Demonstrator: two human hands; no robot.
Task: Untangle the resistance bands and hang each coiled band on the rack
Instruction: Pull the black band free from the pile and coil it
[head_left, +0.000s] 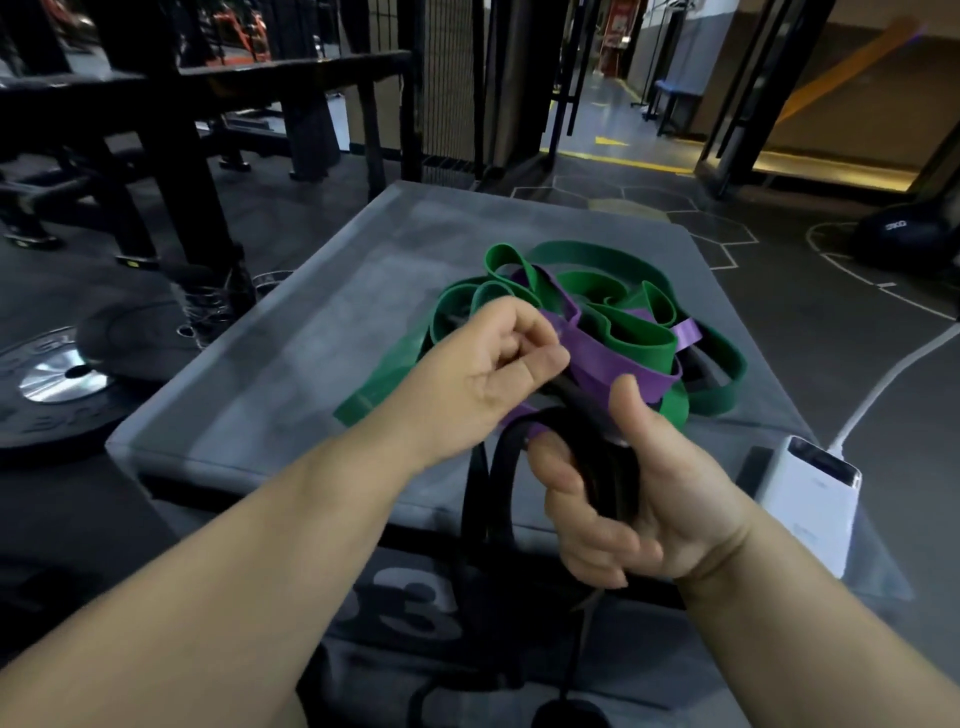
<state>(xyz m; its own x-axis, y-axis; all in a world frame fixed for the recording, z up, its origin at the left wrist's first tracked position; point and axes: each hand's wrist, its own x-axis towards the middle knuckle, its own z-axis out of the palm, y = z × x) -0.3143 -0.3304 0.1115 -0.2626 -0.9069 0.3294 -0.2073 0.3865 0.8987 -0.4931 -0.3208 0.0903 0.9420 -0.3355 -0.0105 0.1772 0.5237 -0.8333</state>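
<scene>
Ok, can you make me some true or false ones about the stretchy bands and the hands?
1. The right hand grips a black band. True.
2. The green band already hangs on a rack. False: it lies tangled with the purple band on the grey padded box.
3. A white power bank sits on the box beside the right hand. True.
4. The left hand lies flat and open on the box. False: its fingers are curled, pinching at the tangle.
5. A weight plate leans upright against the box. False: it lies flat on the floor to the left.
</scene>
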